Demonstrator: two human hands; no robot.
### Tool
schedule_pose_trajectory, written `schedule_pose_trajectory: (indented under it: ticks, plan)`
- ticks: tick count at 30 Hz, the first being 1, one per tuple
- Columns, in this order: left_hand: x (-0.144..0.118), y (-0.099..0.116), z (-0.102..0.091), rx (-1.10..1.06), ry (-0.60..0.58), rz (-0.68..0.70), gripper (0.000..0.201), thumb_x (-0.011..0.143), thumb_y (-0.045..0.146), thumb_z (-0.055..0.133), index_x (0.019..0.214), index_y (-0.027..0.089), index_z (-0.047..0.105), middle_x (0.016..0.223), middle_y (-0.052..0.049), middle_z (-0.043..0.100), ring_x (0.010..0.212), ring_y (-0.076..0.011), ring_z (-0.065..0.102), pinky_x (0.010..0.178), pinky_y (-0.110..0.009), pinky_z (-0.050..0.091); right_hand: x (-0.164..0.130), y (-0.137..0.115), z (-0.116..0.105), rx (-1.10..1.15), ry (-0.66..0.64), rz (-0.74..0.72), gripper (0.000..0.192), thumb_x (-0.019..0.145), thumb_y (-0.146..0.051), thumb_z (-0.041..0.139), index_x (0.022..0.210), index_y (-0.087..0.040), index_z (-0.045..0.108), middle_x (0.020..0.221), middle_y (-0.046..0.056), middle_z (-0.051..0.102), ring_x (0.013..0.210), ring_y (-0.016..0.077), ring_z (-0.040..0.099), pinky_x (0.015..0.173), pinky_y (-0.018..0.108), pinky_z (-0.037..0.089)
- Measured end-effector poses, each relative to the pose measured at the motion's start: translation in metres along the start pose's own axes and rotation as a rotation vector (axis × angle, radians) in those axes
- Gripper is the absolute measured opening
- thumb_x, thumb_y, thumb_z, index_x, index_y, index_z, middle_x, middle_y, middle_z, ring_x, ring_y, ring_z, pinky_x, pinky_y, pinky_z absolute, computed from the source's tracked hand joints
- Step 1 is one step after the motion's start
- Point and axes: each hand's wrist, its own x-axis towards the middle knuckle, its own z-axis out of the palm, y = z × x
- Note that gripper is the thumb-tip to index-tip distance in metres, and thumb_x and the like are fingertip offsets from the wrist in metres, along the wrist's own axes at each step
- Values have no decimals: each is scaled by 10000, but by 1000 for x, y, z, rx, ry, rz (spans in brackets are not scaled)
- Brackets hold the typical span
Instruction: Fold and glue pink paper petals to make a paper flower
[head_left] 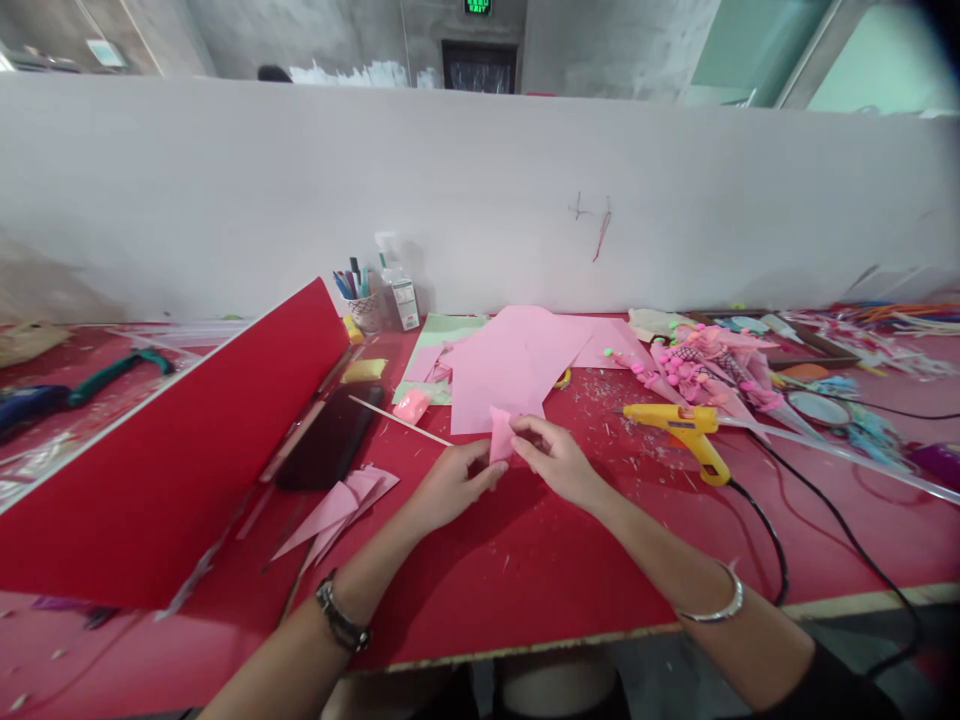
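Red tabletop (525, 570), littered with paper scraps, is filling the near view, and over it both hands are meeting on one small pink paper piece (500, 437) — the left hand (450, 487) is pinching its lower edge between thumb and fingertips, the right hand (559, 462) is closing narrowly on its right side, so the piece is standing just above the table between them. Such a light grip on thin paper is risking a crooked crease or a tear if either hand is pulling sideways. Left of the hands, folded pink cones (341, 508) are lying near a dark phone (330, 437) and a thin wooden stick (401, 421) that a forearm could be sweeping away. To the right, a yellow glue gun (686, 428) is resting with its nozzle pointing toward the hands; its black cord (765, 530) is trailing off the near edge — a snag there could be dragging the tip into paper or fingers. Farther back, large pink sheets (517, 365) are lying loose, and a pen cup (362, 300) is standing by the white partition (225, 190).
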Motion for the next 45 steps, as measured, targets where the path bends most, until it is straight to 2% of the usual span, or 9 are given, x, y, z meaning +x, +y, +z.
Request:
schedule_pose_trajectory:
  ticks: [5, 7, 12, 16, 20, 28, 35, 40, 45]
  plan:
    - [0, -5, 3, -85, 10, -53, 210, 791, 338, 476, 899, 158, 493, 721, 17, 566, 550, -95, 502, 563, -222, 402, 1, -3, -1, -30, -109, -86, 135, 787, -215, 474, 834, -199, 599, 863, 28, 601, 799, 146, 541, 679, 255, 415]
    - [0, -7, 4, -92, 24, -70, 231, 786, 327, 481, 939, 155, 478, 738, 5, 576, 581, -105, 511, 585, -231, 411, 1, -3, -1, -40, -80, -85, 156, 794, -213, 464, 891, -200, 586, 861, 29, 591, 776, 140, 536, 663, 248, 421]
    - [0, -5, 3, -18, 45, -63, 316, 768, 295, 500, 1046, 153, 449, 846, -34, 583, 699, -145, 523, 651, -264, 412, 3, 2, -5, -172, 73, -142, 375, 785, -170, 454, 1157, -208, 438, 1064, 70, 504, 792, 136, 518, 729, 275, 431]
    - [0, -6, 3, 3, 46, -33, 339, 749, 256, 520, 1066, 162, 444, 961, -52, 571, 812, -168, 524, 725, -279, 404, 6, 14, -2, -252, 20, -122, 530, 767, -155, 477, 1269, -183, 310, 1244, 113, 393, 1027, 184, 457, 872, 328, 381]
    - [1, -10, 6, -9, 80, -45, 338, 745, 241, 511, 1067, 165, 443, 950, -43, 574, 818, -170, 529, 743, -284, 405, 11, 24, 3, -262, 8, -76, 447, 759, -166, 497, 1193, -143, 393, 1137, 118, 465, 1037, 190, 453, 883, 343, 378]
    - [3, -8, 5, -71, 140, -84, 338, 725, 228, 506, 1054, 178, 444, 844, -6, 563, 744, -151, 532, 713, -271, 422, 15, 27, 9, -278, 94, -22, 221, 718, -212, 572, 930, -157, 542, 912, 62, 493, 777, 155, 513, 727, 314, 445]
    - [6, -15, 5, -219, 207, -148, 488, 696, 264, 567, 1129, 164, 366, 866, -10, 543, 753, -142, 533, 712, -280, 432, 13, 28, 4, -237, 117, 16, 306, 682, -128, 572, 984, -150, 529, 930, 70, 508, 841, 173, 516, 784, 339, 429]
    - [8, -17, 3, -453, 200, -182, 571, 703, 261, 564, 1185, 160, 274, 726, 48, 497, 546, -78, 471, 586, -237, 418, 11, 27, 2, -176, 144, 14, 388, 683, -95, 539, 1064, -158, 497, 999, 80, 450, 822, 142, 525, 760, 299, 456]
    - [9, -14, 2, -502, 230, -231, 558, 707, 268, 561, 1182, 137, 300, 630, 70, 491, 519, -76, 462, 612, -239, 403, 12, 17, -2, -80, 127, -66, 100, 725, -178, 530, 804, -167, 590, 906, 55, 499, 829, 147, 529, 720, 265, 455]
